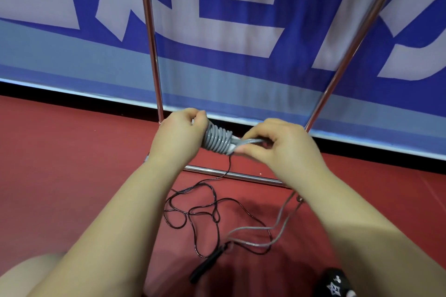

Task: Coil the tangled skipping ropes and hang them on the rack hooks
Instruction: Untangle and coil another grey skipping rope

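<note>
Both your hands hold the grey rope [218,140] above the floor: your left hand [179,131] grips the wound bundle, hiding its far end, and your right hand [281,143] pinches the strand leaving it. Below, a black rope [193,207] lies tangled on the red floor [72,164] beside the rack's chrome base bar [241,175]. Its uprights are cut off above. Banner [241,31] lettering is too cropped to read.

Both arms extended forward; left hand [179,131] and right hand [281,143] close together (fingers curled, gripping).
</note>
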The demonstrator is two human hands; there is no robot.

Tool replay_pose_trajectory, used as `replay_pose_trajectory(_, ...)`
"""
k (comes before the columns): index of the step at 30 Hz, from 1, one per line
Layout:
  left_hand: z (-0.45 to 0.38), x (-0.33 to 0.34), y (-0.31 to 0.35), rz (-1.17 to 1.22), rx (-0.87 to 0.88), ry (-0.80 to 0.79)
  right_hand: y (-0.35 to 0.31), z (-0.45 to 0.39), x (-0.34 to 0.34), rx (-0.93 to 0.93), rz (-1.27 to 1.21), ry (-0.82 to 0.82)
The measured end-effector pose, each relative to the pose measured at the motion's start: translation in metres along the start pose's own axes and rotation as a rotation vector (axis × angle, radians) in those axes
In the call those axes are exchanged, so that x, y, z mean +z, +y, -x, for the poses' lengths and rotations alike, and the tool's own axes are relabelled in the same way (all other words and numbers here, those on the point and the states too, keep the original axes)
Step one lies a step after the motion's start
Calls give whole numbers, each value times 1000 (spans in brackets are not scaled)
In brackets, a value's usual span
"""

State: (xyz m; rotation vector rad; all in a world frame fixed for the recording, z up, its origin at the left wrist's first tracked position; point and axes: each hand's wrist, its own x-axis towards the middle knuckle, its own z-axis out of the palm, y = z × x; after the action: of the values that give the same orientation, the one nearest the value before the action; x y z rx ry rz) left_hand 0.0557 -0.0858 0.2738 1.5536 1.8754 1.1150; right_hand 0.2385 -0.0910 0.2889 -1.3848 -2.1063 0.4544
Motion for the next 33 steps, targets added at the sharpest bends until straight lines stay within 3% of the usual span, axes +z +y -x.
replay_pose_trajectory(2,0,-2,-1,71,44,-133,3,-2,-5,36,10,-26)
replay_pose_trajectory(6,6,-9,1,267,38,-362,4,-2,-11,148,-185,-326)
replay_pose_trajectory(13,13,-15,11,423,14,-434,7,-3,-16,242,-544,-552)
replay_pose_trajectory(17,9,-16,13,595,-87,-363,-1,-5,-9,543,-1109,-416)
replay_pose_trajectory(20,7,-12,14,762,-208,-338,-9,-9,5,579,-1404,-342)
replay_pose_trajectory(24,7,-1,14,910,-400,-245,-19,-12,22,531,-1428,-117)
replay_pose_trajectory(28,6,0,13,1069,-591,-176,-27,-13,27,455,-1556,-113)
replay_pose_trajectory(30,7,2,13,1092,-652,-169,-30,-13,29,383,-1494,-139)
replay_pose_trajectory(33,8,6,15,1049,-649,-62,-33,-11,35,301,-1197,-73)
